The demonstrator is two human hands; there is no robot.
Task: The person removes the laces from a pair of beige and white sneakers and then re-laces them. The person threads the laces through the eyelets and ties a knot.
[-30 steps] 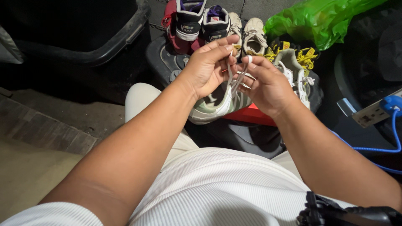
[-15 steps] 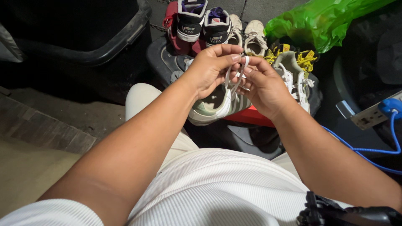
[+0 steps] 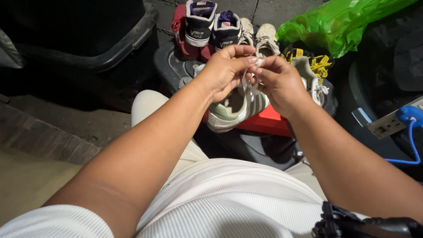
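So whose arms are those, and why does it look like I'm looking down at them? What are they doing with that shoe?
The camera sits on a person's head and looks down, so you see what that person sees. There is only this one view. The two arms belong to that person. The left hand and the right hand meet above a pale green and white sneaker, and both pinch its white lace between their fingertips. The sneaker rests by a red box. Behind it stand more shoes: a black pair, a cream pair and one with yellow laces. A green plastic bag lies at the upper right, and a blue cable at the right.
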